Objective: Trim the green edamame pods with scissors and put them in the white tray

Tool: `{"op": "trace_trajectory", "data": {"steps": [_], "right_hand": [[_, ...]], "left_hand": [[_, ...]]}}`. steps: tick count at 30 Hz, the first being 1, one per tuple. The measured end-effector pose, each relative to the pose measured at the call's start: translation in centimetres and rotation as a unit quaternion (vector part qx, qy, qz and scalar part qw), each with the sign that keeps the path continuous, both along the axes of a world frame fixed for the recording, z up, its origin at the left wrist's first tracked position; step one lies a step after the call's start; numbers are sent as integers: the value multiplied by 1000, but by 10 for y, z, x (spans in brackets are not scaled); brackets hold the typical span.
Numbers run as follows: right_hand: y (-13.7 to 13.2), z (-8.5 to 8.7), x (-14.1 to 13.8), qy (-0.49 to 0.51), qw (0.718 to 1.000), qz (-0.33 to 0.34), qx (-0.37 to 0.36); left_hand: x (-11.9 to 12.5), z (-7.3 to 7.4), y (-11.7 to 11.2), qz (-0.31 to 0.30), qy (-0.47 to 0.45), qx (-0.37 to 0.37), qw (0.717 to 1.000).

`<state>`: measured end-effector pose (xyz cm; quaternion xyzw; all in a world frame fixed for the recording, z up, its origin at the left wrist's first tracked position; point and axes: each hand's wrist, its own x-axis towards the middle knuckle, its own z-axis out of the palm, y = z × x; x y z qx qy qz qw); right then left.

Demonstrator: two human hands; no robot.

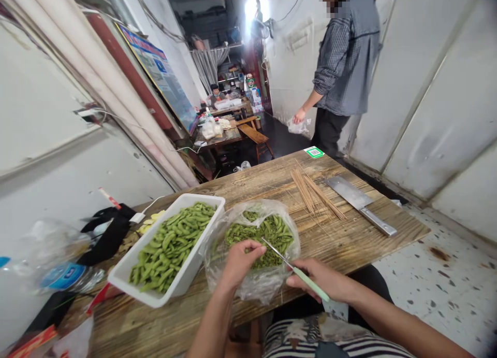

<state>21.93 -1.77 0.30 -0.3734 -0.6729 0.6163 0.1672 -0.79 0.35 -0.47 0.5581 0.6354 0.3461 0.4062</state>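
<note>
My right hand (pixel 316 279) is closed around a pair of scissors (pixel 311 284) with pale green handles. Their metal blades point up and left, over a clear plastic bag (pixel 219 275) with its mouth spread wide. Inside the bag lie green soybean pods (pixel 282 228) and small green trimmings (pixel 267 257). At the bag's left part, my left hand (pixel 243 257) pinches thumb and fingers together close to the blade tips. Whatever sits in that pinch is too small or hidden to name. Left of the bag, a white plastic tub (pixel 181 290) holds many whole soybean pods (pixel 173 244).
A cleaver (pixel 359 203) and thin wooden skewers (pixel 314 192) lie on the wooden table (pixel 384 249). Water bottle (pixel 72 276) and plastic bags crowd the left side. Beyond the table stands a person (pixel 345 62) holding a clear bag; another person sits far back.
</note>
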Motion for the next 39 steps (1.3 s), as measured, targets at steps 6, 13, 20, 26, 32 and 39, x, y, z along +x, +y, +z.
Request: {"op": "trace_trajectory", "data": {"steps": [6,13,20,26,32,39], "right_hand": [[-4,-3,-3,-10,999,-21,-32],[-2,-10,-5,8,994,-49,-93],[-2,-18,2,20,997,-13,-75],[-3,-16,4,-3,998,-1,-55],[-2,-12,2,-5,998,13,-54],[-5,-12,-6,24,995,6,-95]], "left_hand": [[5,-1,-4,6,-62,-36,997],[10,3,-4,-8,-227,-112,967],[12,3,-8,26,-280,-88,956],[14,-2,-10,35,-255,-35,966],[15,-5,-9,58,-267,-36,961],[20,-5,-14,39,-249,-62,966]]}}
